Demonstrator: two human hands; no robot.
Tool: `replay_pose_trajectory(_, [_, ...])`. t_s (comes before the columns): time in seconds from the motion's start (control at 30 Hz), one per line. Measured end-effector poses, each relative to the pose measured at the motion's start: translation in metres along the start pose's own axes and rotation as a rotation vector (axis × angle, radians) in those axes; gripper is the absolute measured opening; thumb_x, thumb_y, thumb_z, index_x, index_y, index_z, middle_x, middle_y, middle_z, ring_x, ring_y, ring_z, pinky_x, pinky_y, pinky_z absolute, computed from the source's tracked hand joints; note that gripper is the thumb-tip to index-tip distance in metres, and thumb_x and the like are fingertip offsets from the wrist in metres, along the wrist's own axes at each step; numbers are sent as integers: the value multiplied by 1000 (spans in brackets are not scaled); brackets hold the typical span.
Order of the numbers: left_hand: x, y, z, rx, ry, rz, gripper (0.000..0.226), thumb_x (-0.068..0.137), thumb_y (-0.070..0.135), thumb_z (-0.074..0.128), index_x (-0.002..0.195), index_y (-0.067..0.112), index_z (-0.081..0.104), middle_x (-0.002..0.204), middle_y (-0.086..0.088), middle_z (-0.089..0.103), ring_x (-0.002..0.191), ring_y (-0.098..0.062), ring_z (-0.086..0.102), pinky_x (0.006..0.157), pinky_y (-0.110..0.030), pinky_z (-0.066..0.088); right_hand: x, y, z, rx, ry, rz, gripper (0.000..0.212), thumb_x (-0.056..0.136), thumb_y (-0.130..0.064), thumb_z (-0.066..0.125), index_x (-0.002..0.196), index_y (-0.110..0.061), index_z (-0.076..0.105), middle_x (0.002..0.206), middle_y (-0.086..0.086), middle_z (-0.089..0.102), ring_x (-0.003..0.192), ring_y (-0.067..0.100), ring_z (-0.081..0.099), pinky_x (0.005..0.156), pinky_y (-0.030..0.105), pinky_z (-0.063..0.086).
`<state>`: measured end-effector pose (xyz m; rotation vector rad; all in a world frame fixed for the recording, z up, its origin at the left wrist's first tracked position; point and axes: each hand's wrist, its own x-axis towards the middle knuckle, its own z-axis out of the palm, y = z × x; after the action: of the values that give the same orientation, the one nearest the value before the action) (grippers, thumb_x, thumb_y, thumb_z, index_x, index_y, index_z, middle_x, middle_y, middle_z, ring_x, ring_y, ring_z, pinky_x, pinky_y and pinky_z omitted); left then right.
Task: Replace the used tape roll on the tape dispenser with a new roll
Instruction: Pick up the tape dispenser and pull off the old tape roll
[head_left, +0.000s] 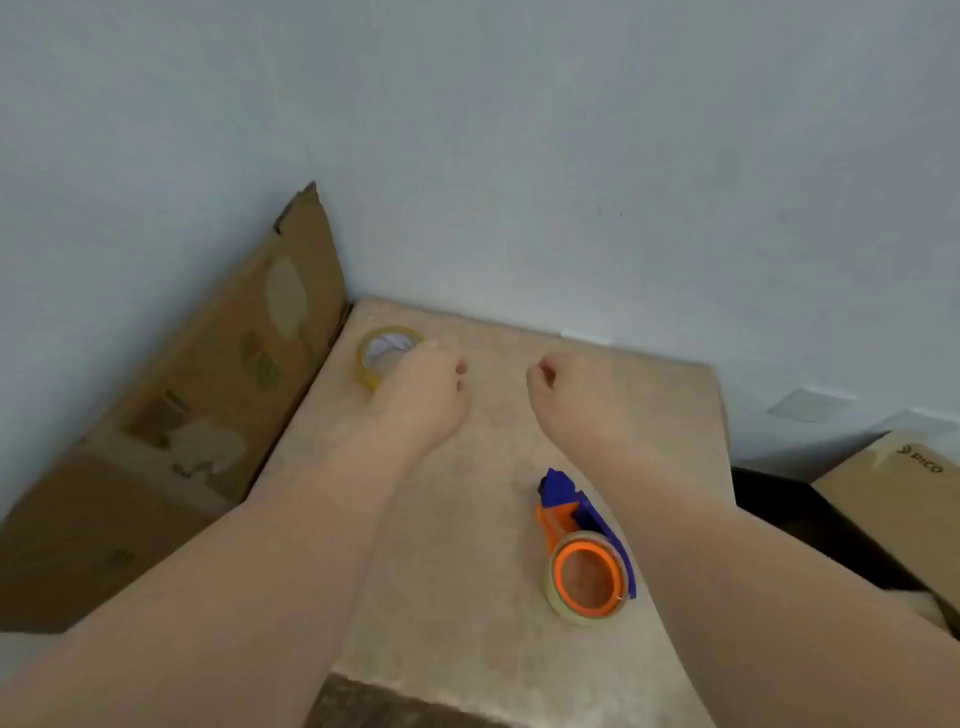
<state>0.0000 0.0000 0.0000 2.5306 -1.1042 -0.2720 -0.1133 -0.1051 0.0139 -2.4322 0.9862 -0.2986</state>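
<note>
On tabletop (467, 519) | dispenser (582, 540) long axis near-far, roll end nearest | hands apart: left (421, 400) at loose roll (382, 356), right (576, 400) fisted empty

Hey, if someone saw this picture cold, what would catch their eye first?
Probably the blue and orange tape dispenser with a clear roll on it, lying on the table near the right forearm. Next, the left hand at the loose tape roll in the far left corner.

Soft, even, cool daylight; source unclear. Pale blue-grey painted wall (519, 130) flat, no glare. Whole frame slightly soft, compression smear. Bare forearms blurred and stretched toward bottom corners. Beige speckled tabletop (493, 415): shadows faint.
</note>
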Motion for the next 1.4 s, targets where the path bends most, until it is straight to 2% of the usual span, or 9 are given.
replay_pose_trajectory(0.2, [-13, -16, 37, 54, 29, 41, 36, 88, 21, 46, 120, 11, 58, 125, -15, 54, 118, -32, 48, 94, -39, 42, -17, 20, 33, -20, 25, 5, 30, 93, -22, 40, 78, -3, 58, 70, 11, 59, 65, 26, 54, 58, 34, 43])
replay_pose_trajectory(0.3, [-28, -22, 41, 108, 83, 61, 41, 88, 26, 47, 126, 12, 53, 130, -15, 47, 125, -34, 39, 100, -42, 38, -31, 19, 42, -67, 51, -35, 32, 94, -27, 41, 105, -7, 63, 101, 14, 68, 95, 32, 62, 83, 42, 51])
replay_pose_trajectory(0.43, [-65, -25, 34, 148, 156, 35, 46, 85, 31, 48, 128, 16, 50, 132, -12, 43, 128, -35, 37, 105, -44, 33, -63, 13, 43, -124, 55, -113, 44, 93, -32, 43, 132, -11, 49, 132, 17, 55, 123, 35, 49, 102, 45, 41])
replay_pose_trajectory(0.6, [-142, -13, 19, 192, 105, -24, 54, 86, 39, 47, 137, 23, 38, 144, -9, 34, 137, -30, 26, 106, -51, 25, -142, 18, 18, -217, 100, -162, 52, 91, -36, 45, 139, -16, 40, 148, 15, 37, 137, 33, 32, 112, 46, 28])
replay_pose_trajectory(0.7, [-184, -1, 2, 227, 69, 1, 55, 87, 38, 47, 138, 21, 37, 144, -11, 34, 135, -33, 29, 106, -47, 28, -184, 25, -7, -240, 66, -111, 54, 92, -36, 45, 142, -17, 37, 152, 15, 30, 140, 34, 25, 114, 46, 24])
replay_pose_trajectory(0.83, [-235, 16, -21, 141, 63, 55, 56, 92, 35, 45, 143, 15, 34, 147, -18, 33, 136, -35, 31, 108, -36, 28, -226, 24, -34, -205, 62, -64, 55, 91, -36, 44, 141, -16, 37, 146, 18, 38, 135, 36, 31, 111, 45, 29])
replay_pose_trajectory(1.07, [-280, 26, -31, 34, 47, 30, 51, 94, 33, 44, 141, 11, 39, 152, -10, 35, 139, -26, 33, 106, -30, 31, -269, 24, -51, -107, -4, -73, 51, 95, -34, 43, 140, -11, 40, 144, 17, 45, 133, 34, 40, 106, 36, 35])
replay_pose_trajectory(1.23, [-289, 26, -16, -40, 51, -42, 47, 92, 35, 47, 134, 14, 48, 135, -9, 54, 123, -27, 50, 95, -31, 40, -274, 42, -50, 48, -39, -9, 49, 96, -32, 43, 141, -14, 40, 144, 14, 46, 128, 30, 46, 95, 29, 38])
replay_pose_trajectory(1.4, [-289, 27, 8, -32, 8, -72, 45, 91, 34, 49, 130, 14, 51, 126, -8, 60, 115, -26, 54, 87, -29, 40, -275, 66, -41, 89, -80, 54, 40, 96, -29, 43, 130, -9, 50, 132, 14, 55, 119, 30, 52, 92, 32, 42])
